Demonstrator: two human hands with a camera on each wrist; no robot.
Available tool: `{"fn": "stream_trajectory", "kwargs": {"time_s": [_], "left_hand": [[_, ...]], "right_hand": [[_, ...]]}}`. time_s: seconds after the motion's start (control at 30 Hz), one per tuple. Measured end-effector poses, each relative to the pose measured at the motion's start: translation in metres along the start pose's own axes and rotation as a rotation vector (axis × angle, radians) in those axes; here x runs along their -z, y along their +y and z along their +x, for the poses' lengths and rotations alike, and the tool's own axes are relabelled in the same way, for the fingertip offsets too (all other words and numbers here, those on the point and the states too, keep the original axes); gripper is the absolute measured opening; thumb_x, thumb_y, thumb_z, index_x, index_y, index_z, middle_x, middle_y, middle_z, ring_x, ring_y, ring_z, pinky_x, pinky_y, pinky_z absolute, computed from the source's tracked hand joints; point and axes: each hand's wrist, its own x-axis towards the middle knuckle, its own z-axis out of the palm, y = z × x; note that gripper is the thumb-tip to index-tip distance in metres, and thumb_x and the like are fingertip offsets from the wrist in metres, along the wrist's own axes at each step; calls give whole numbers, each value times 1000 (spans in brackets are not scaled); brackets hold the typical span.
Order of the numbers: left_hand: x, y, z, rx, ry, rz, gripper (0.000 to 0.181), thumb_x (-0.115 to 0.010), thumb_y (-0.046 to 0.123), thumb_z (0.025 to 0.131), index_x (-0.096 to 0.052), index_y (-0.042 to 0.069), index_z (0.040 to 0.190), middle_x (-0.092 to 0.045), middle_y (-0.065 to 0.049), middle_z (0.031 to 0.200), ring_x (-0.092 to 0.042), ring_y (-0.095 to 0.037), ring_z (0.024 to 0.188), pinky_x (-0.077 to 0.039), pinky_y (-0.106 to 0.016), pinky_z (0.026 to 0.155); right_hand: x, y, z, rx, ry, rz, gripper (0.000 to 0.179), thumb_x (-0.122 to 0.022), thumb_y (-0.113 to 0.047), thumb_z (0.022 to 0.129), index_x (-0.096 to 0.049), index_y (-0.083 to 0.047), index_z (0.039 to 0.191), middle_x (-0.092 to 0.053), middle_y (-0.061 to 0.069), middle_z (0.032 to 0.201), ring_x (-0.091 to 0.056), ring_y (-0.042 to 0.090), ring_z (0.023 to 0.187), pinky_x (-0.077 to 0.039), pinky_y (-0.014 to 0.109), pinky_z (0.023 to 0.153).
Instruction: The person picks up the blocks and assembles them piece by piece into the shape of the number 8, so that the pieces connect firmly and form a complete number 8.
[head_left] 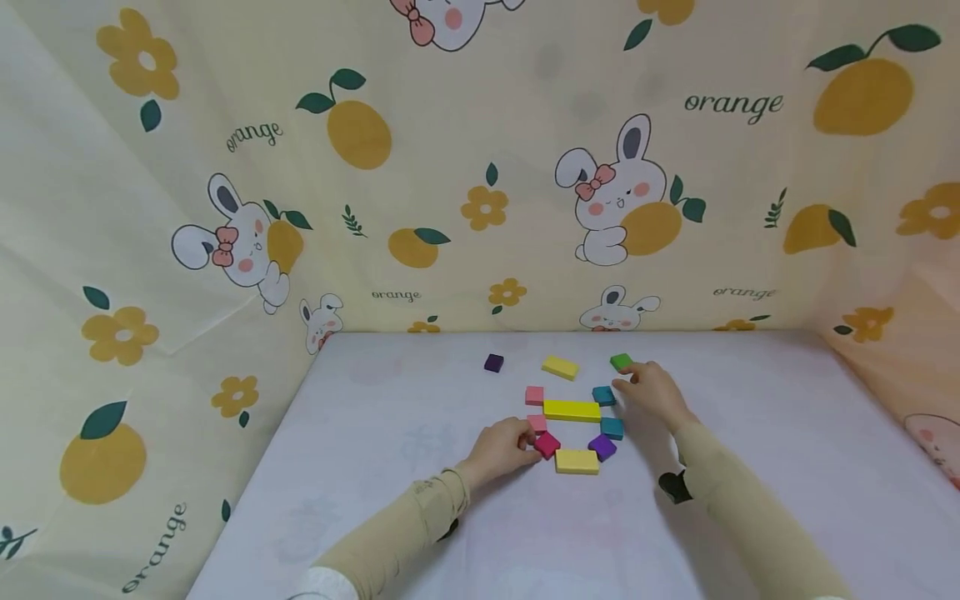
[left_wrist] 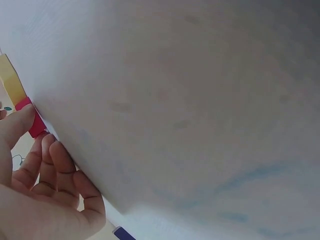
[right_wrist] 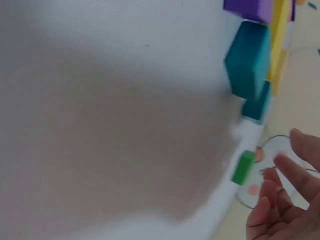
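Observation:
My left hand [head_left: 501,450] pinches a red block [head_left: 547,445] at the lower left of a block arrangement; in the left wrist view the thumb lies on that red block [left_wrist: 37,120]. Above it are two pink blocks [head_left: 534,395]. A long yellow block [head_left: 572,410] spans the middle, and a pale yellow block [head_left: 577,462] lies at the bottom. Two teal blocks [head_left: 612,428] and a purple block [head_left: 602,447] form the right side. Near a green block [head_left: 621,362] is my right hand [head_left: 654,392], thumb and forefinger apart; the right wrist view shows nothing held between them.
Behind the arrangement lie a dark purple block [head_left: 493,363] and another pale yellow block [head_left: 560,367]. The white table [head_left: 360,500] meets a patterned cloth [head_left: 450,192] at the back and sides.

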Motion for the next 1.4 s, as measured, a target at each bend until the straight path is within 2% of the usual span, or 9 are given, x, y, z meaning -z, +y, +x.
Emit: {"fn": "stream_trajectory", "kwargs": {"time_s": [0.13, 0.27, 0.37, 0.5, 0.7, 0.97, 1.23, 1.4], "left_hand": [[3, -2, 0, -11, -2, 15, 18, -72, 28, 80, -62, 15, 88, -48, 6, 68, -42, -6, 61, -31, -18, 55], [4, -2, 1, -15, -3, 14, 19, -72, 29, 81, -62, 15, 88, -48, 7, 67, -42, -6, 61, -31, -18, 55], [4, -1, -1, -24, 0, 2, 19, -72, 28, 80, -62, 15, 89, -48, 6, 67, -42, -6, 61, -31, -18, 55], [1, -1, -2, -22, -3, -1, 20, -73, 27, 80, -62, 14, 89, -47, 6, 67, -41, -6, 61, -30, -18, 55], [-1, -2, -1, -14, -22, 15, 20, -72, 30, 80, -62, 16, 90, -47, 8, 67, -41, -5, 61, -29, -19, 56], [1, -4, 0, 1, -25, 35, 21, -72, 31, 80, -62, 17, 93, -46, 8, 66, -41, -5, 61, -28, -20, 58], [3, -2, -1, -21, -31, 45, 21, -71, 31, 81, -62, 17, 94, -46, 8, 66, -41, -4, 61, -28, -19, 58], [4, -4, 0, -20, -29, 52, 21, -71, 31, 81, -62, 17, 94, -47, 8, 66, -41, -5, 60, -28, -20, 57]], "right_hand": [[-7, 4, 12, -71, 61, 78, 49, -51, -27, 94, -47, 9, 127, -57, 28, 108, -53, 34, 92, -46, 44, 79], [-8, 5, 18, -155, 104, 172, 54, -46, -28, 95, -38, 10, 133, -50, 33, 125, -50, 42, 110, -43, 51, 91], [-9, 5, 20, -212, 87, 219, 56, -44, -29, 96, -34, 9, 136, -41, 32, 135, -41, 45, 122, -35, 55, 102], [-17, 7, 24, -269, 63, 272, 57, -41, -31, 97, -30, 6, 139, -34, 31, 142, -32, 46, 130, -27, 56, 108], [-25, 17, 30, -319, 65, 318, 57, -30, -34, 100, -22, 0, 145, -25, 29, 148, -23, 47, 136, -21, 58, 110], [-24, 12, 35, -405, 126, 389, 52, -30, -31, 100, -27, -2, 144, -27, 26, 149, -24, 45, 136, -22, 54, 110], [-20, 8, 33, -446, 128, 386, 52, -34, -20, 95, -27, 0, 143, -28, 27, 147, -26, 45, 135, -25, 53, 110], [-19, 8, 36, -465, 154, 471, 50, -31, -22, 96, -32, 1, 141, -30, 27, 146, -29, 42, 134, -29, 51, 108]]}}
